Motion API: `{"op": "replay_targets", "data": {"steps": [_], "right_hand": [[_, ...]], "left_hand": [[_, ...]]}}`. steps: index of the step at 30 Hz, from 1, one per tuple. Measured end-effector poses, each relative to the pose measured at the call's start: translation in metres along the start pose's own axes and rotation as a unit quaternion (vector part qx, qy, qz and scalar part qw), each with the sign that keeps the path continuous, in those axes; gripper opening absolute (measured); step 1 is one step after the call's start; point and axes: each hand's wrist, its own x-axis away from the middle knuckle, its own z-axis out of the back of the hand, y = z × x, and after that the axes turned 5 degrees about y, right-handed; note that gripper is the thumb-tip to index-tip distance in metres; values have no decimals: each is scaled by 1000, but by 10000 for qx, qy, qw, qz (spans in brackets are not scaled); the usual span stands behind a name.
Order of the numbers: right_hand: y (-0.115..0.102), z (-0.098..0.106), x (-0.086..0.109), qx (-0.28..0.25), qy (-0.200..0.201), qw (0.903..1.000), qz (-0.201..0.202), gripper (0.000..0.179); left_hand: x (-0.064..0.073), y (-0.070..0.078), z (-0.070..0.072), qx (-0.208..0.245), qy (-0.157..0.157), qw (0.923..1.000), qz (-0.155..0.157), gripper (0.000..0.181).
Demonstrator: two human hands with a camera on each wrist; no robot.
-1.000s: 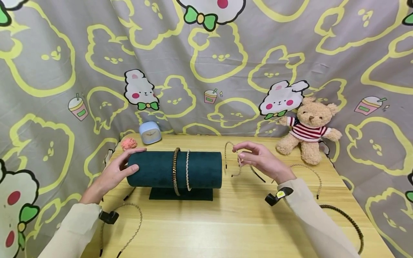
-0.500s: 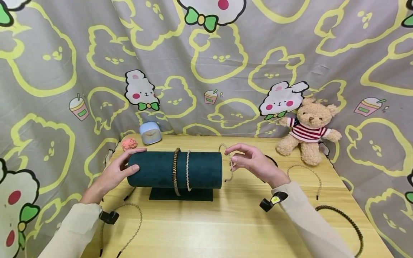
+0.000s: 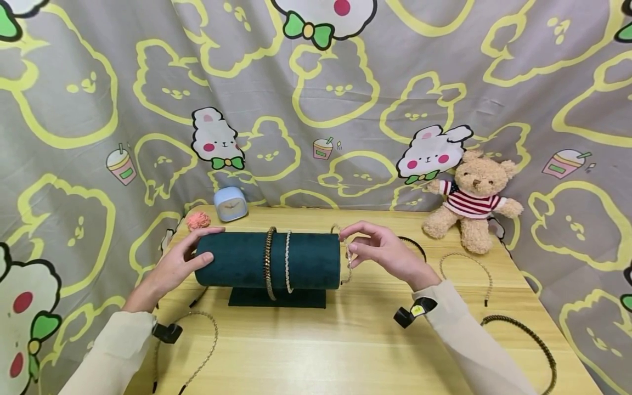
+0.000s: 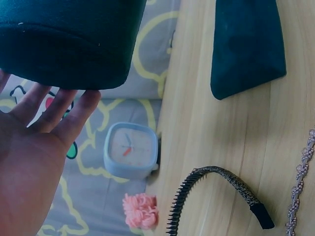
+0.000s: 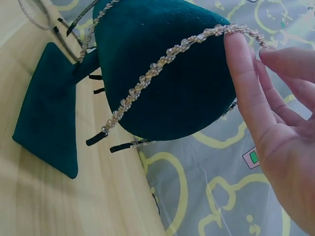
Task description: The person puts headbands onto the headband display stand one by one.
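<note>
A dark green velvet headband stand (image 3: 232,260), a horizontal roll on a flat base, stands mid-table. My left hand (image 3: 178,260) holds its left end, thumb in front and fingers over the top and back. A bronze chain-like headband (image 3: 267,263) and a pale beaded headband (image 3: 287,260) sit around the roll. At the roll's right end, my right hand (image 3: 382,252) pinches another beaded headband (image 5: 160,66) by its top, between thumb and fingertips. In the right wrist view, this headband arches across the roll's end face, with its black tips on either side of the lower edge.
Loose headbands lie on the table: a thin beaded one (image 3: 214,334) front left, another (image 3: 489,274) at right, a dark braided one (image 3: 540,340) front right. At the back are a blue clock (image 3: 231,204), a pink flower-like puff (image 3: 198,220) and a teddy bear (image 3: 476,197).
My right hand has moved left with the beaded headband, bringing it from beside the stand up to the roll's right end. My left hand has stayed in place on the roll.
</note>
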Motion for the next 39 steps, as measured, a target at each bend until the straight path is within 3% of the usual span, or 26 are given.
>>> {"op": "replay_targets", "data": {"steps": [7, 15, 27, 39], "right_hand": [[-6, -7, 2, 186, 14, 9997, 124, 32], [-9, -15, 1, 776, 95, 9963, 349, 30], [-12, -25, 4, 1852, 412, 9771, 965, 29], [-4, -27, 5, 1970, 740, 9706, 1171, 35]], "left_hand": [[1, 0, 1, -27, -12, 10000, 41, 53], [1, 0, 0, -58, -11, 10000, 58, 52], [0, 1, 1, -138, 6, 9999, 63, 52], [1, 1, 1, -103, 0, 9999, 29, 52]]}}
